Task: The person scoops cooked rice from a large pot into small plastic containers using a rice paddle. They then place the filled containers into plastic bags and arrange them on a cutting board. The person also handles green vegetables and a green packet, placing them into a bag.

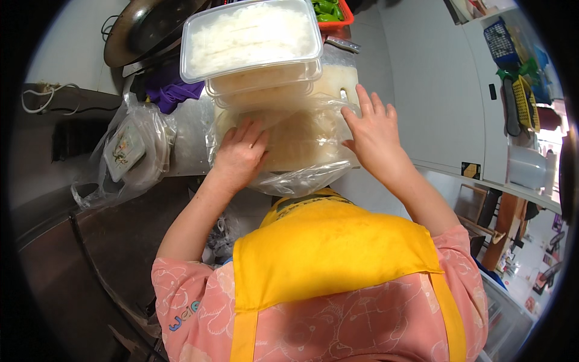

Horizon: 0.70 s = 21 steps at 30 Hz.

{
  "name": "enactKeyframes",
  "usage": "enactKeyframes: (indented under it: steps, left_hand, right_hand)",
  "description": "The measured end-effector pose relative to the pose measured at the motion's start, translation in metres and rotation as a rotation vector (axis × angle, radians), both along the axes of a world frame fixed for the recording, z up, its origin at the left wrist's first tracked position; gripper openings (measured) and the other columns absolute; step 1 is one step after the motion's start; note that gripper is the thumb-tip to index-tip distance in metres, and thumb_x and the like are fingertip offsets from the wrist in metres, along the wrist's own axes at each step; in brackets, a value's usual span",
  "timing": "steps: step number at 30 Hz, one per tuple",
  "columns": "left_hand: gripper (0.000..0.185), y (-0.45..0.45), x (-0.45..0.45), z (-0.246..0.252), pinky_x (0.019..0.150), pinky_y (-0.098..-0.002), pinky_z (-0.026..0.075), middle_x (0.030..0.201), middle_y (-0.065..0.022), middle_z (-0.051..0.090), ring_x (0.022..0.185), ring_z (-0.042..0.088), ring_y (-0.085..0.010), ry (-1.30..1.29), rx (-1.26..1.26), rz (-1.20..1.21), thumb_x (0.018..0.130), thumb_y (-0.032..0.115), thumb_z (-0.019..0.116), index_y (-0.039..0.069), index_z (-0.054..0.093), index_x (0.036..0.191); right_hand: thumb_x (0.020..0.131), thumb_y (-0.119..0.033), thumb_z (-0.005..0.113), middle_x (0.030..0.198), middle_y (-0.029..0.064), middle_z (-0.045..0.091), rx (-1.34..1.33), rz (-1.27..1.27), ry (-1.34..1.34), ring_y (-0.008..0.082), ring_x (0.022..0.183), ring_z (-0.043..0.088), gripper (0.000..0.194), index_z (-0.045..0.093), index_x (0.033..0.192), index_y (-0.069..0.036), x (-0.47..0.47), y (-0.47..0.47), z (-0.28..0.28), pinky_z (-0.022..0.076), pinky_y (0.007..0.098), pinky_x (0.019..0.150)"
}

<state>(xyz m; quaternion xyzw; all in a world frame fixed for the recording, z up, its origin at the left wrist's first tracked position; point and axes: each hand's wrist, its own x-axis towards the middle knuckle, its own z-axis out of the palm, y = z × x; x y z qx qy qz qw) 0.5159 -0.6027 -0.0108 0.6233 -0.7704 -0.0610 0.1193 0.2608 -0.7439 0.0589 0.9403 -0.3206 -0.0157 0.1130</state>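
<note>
A clear plastic bag [301, 140] lies spread over a pale cutting board [334, 79] in front of me. My left hand [242, 151] rests palm down on the bag's left side, fingers bent; whether it pinches the film is hidden. At the bag's right edge, my right hand [375, 124] has its fingers spread and holds nothing. Just beyond the bag stand stacked clear plastic containers [267, 80]. The top container [183, 68] is full of white food [253, 38] that looks like rice or fine shreds.
A knife handle [344, 44] lies beside an orange basket [346, 16] of green peppers [328, 10]. Leftward are a wok [144, 34], purple cloth [169, 92] and a plastic bag [158, 131] around a flower-patterned lidded box [124, 147]. A white cabinet [429, 90] borders the right.
</note>
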Motion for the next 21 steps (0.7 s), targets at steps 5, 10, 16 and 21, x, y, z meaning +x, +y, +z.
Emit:
enactKeyframes:
  steps: [5, 10, 16, 21]
  left_hand:
    - [0.046, -0.008, -0.003, -0.004, 0.092, -0.0429, 0.045, 0.120, -0.0140, 0.055, 0.115, 0.053, -0.0328, 0.035, -0.017, -0.066, 0.069, 0.016, 0.077, 0.004, 0.060, 0.111]
    - [0.041, -0.007, -0.003, 0.007, 0.085, -0.0399, 0.047, 0.115, -0.0129, 0.057, 0.105, 0.057, -0.0303, 0.066, -0.137, -0.101, 0.073, 0.016, 0.071, 0.004, 0.058, 0.110]
    - [0.025, 0.017, -0.015, 0.046, 0.078, -0.0407, 0.049, 0.105, -0.0116, 0.062, 0.095, 0.061, -0.0314, 0.245, -0.291, -0.200, 0.074, 0.012, 0.074, 0.005, 0.065, 0.096]
    - [0.013, 0.057, 0.002, 0.068, 0.064, -0.0406, 0.051, 0.087, -0.0099, 0.064, 0.077, 0.062, -0.0334, 0.423, -0.092, -0.140, 0.074, 0.010, 0.074, 0.008, 0.066, 0.085]
  right_hand:
    - [0.071, -0.013, 0.079, 0.122, 0.0161, 0.055, 0.221, 0.169, -0.220, 0.0333, 0.114, 0.052, 0.042, 0.062, 0.108, -0.007, 0.015, 0.014, 0.000, 0.0417, 0.0441, 0.093]
    - [0.076, -0.005, 0.074, 0.106, 0.0120, 0.062, 0.416, 0.184, -0.430, 0.0307, 0.101, 0.058, 0.026, 0.065, 0.100, -0.005, 0.033, 0.009, -0.010, 0.0464, 0.0403, 0.084]
    - [0.076, -0.005, 0.071, 0.088, 0.0109, 0.061, 0.896, 0.357, -0.809, 0.0285, 0.081, 0.060, 0.018, 0.068, 0.094, -0.006, 0.070, 0.050, 0.024, 0.0507, 0.0350, 0.072]
    - [0.071, -0.002, 0.071, 0.083, 0.0093, 0.060, 0.889, 0.654, -0.715, 0.0284, 0.079, 0.061, 0.018, 0.068, 0.089, -0.006, 0.115, 0.076, 0.037, 0.0512, 0.0348, 0.071]
